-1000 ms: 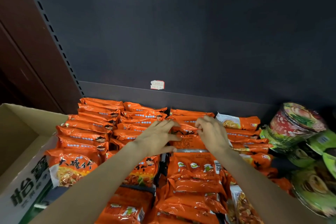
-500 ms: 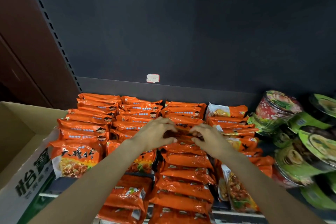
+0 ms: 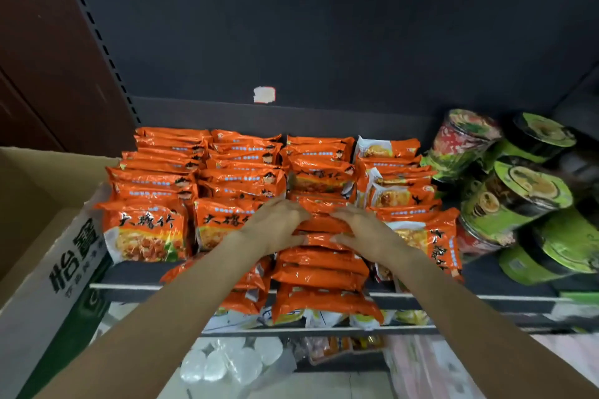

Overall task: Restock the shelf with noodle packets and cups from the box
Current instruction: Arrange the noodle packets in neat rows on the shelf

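Observation:
Several rows of orange noodle packets (image 3: 246,172) fill the dark shelf (image 3: 136,272). My left hand (image 3: 275,227) and my right hand (image 3: 366,230) clasp the two ends of an orange packet (image 3: 321,225) in the third row from the left, fingers curled over its top edge. More orange packets (image 3: 321,275) lie in front of it, spilling over the shelf's front edge. Green and red noodle cups (image 3: 518,194) lie piled on their sides at the right end of the shelf. The cardboard box (image 3: 48,256) stands at the left, its inside mostly out of view.
A dark back panel with a white price sticker (image 3: 264,94) rises behind the shelf. A brown wall panel (image 3: 48,58) stands at the left. Below the shelf edge lie clear plastic cups (image 3: 227,363) and more packaged goods on a lower level.
Both hands have drawn back toward the shelf's front along the third row. The camera has tilted, so the shelf edge and the lower level now show.

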A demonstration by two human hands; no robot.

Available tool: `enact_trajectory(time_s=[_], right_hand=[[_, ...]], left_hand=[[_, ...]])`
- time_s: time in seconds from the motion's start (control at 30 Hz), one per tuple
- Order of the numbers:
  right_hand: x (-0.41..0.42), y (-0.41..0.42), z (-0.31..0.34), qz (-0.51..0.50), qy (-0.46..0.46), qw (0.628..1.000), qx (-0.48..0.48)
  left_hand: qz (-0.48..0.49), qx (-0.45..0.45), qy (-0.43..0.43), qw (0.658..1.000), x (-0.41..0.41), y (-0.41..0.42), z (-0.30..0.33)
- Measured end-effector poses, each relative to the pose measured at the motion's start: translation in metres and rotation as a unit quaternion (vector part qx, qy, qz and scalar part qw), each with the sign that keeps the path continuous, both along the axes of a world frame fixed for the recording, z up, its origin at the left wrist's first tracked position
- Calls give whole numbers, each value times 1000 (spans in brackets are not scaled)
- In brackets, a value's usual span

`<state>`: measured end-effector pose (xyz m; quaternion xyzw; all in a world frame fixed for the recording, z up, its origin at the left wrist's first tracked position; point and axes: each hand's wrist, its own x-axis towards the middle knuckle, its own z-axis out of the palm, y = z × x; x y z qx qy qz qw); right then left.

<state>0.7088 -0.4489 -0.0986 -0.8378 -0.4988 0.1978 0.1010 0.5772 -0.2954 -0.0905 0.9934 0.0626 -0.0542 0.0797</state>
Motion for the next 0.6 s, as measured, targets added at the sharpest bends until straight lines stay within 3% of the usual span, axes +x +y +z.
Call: enact_trajectory(time_s=[0.2,0.27,0.37,0.43,0.6], right_hand=[[-27,-32,5,14,44,997,64],[-32,-45,7,37,52,998,16],[-37,-54,3,83,-7,993,-79],[-38,-54,0,105,-47,989,-96],[-29,-47,11,101,-61,992,-38]], left_hand=[[29,-119,-11,992,-27,-28,7],[32,-83,46,995,-40,-39,8],[31,-1,114,993,-51,-54,8],[37,29,113,993,-50,-61,7],[62,36,30,997,-40,-60,11]])
